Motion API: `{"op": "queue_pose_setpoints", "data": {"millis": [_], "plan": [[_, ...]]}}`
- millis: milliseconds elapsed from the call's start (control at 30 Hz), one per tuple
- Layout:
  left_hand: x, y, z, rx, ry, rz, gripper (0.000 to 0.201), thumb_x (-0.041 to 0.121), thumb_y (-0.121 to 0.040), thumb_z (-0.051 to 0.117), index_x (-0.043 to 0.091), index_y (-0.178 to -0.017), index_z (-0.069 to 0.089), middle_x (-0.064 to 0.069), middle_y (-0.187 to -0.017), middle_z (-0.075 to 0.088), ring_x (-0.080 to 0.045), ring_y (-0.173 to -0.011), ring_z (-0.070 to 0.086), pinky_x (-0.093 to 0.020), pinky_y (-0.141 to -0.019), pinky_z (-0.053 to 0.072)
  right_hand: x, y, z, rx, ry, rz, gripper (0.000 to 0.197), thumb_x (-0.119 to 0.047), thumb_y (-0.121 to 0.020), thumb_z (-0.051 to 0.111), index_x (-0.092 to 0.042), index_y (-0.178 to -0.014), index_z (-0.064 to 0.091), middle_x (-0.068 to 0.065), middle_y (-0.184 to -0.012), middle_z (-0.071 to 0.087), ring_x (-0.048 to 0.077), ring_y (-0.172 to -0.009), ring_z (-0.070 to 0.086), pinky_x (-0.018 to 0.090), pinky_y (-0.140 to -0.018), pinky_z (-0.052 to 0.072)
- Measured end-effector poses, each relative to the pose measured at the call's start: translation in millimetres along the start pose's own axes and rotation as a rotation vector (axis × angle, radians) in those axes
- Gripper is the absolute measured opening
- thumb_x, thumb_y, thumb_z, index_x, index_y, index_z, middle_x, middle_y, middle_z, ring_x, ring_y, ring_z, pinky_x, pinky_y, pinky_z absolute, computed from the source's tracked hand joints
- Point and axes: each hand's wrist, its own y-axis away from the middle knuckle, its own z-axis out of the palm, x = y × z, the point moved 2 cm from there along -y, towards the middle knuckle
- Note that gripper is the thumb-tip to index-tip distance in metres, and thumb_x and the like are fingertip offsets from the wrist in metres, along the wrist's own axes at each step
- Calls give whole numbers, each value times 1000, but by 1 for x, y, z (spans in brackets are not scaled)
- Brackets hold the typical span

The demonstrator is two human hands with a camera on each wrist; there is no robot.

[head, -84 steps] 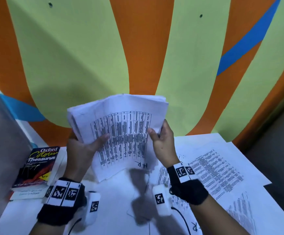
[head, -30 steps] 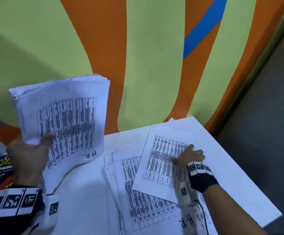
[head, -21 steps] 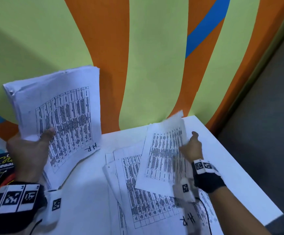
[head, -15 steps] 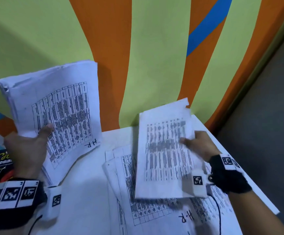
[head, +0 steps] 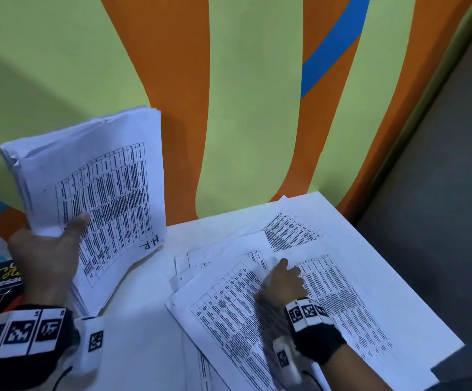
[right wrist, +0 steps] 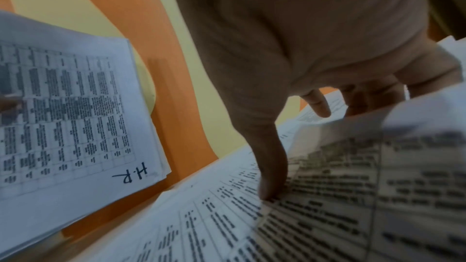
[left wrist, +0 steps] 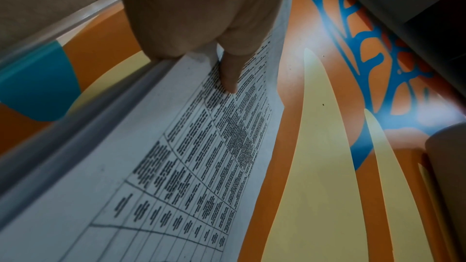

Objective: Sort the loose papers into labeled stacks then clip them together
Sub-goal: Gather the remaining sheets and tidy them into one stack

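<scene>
My left hand [head: 46, 258] holds a thick stack of printed papers [head: 96, 193] upright at the left, above the table. Its top page is marked "H.R" at the lower corner. In the left wrist view the thumb [left wrist: 229, 75] presses on the stack's [left wrist: 176, 166] top page, and the fingers are hidden behind it. My right hand [head: 282, 283] is down on the loose papers [head: 223, 311] spread over the right half of the table. It grips the left edge of one loose sheet [head: 342, 300]. In the right wrist view that sheet [right wrist: 378, 186] is curled up and blurred.
The white table [head: 144, 320] ends at the right against a grey floor [head: 440, 221]. A thesaurus book [head: 1, 280] lies at the far left behind my left hand. The painted orange and green wall [head: 251, 108] stands right behind the table.
My right hand let go of the stack, picked one sheet off the loose pile, lifted it, and has now brought it down to the right on the table. My left hand keeps the stack raised.
</scene>
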Motion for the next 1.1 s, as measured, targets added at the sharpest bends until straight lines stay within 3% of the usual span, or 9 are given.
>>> {"op": "queue_pose_setpoints", "data": {"millis": [167,333,467,600,667,733,833,967,1100], "plan": [[13,7,3,-22,39,-2,58,50,-74,74,7,-109,56,-17,-107,66,-33,-95,66,-45,-80,53,10,-2,-2,89,-138,-201,36,-21,-83,66,-6,-112,51,11,-107,65,26,-89,64,34,-78,54],[23,11,3,-33,59,-2,28,52,-75,74,31,-85,60,-13,-101,67,-34,-96,65,-46,-81,53,32,2,-40,224,-350,-230,30,-25,-76,76,-9,-96,60,5,-84,65,23,-74,62,27,-62,45],[35,19,0,-10,46,-22,31,47,-77,73,20,-84,60,-21,-106,66,-37,-97,65,-49,-82,52,82,-20,-78,271,-256,-60,35,-34,-74,76,-8,-91,60,16,-100,66,33,-95,62,31,-71,46],[52,27,1,-37,83,3,36,33,-81,73,3,-95,61,-29,-111,63,-43,-100,62,-53,-86,49,126,-34,-75,123,-43,185,55,-35,-70,78,-17,-116,56,16,-128,45,38,-121,42,48,-97,43],[64,33,1,-28,123,26,42,28,-80,74,-1,-108,61,-18,-111,64,-31,-96,63,-40,-87,51,136,-36,-72,93,11,208,58,-34,-71,77,-20,-121,52,14,-129,37,38,-125,35,51,-99,39],[76,40,1,-10,182,30,44,23,-78,76,2,-114,61,4,-107,63,-1,-86,61,-25,-86,50,139,-40,-70,86,8,205,58,-32,-71,78,-18,-121,53,14,-126,40,37,-121,41,48,-99,42],[85,45,1,-23,211,1,35,21,-77,77,8,-107,65,24,-92,65,24,-75,56,-34,-93,42,138,-41,-68,145,-3,213,52,-27,-72,77,-15,-119,55,13,-117,48,35,-111,51,45,-96,46],[94,48,-2,4,216,2,41,14,-80,73,-5,-114,59,0,-106,55,-10,-94,55,-30,-93,38,142,-37,-63,329,-8,145,38,-13,-78,67,-6,-114,53,20,-115,45,40,-108,48,45,-84,50],[92,46,-3,-1,184,-4,42,13,-80,73,-6,-115,59,-1,-108,54,-16,-98,54,-30,-92,40,141,-29,-69,369,-95,20,30,1,-79,58,-3,-106,46,24,-100,63,39,-87,63,43,-74,55]]}}
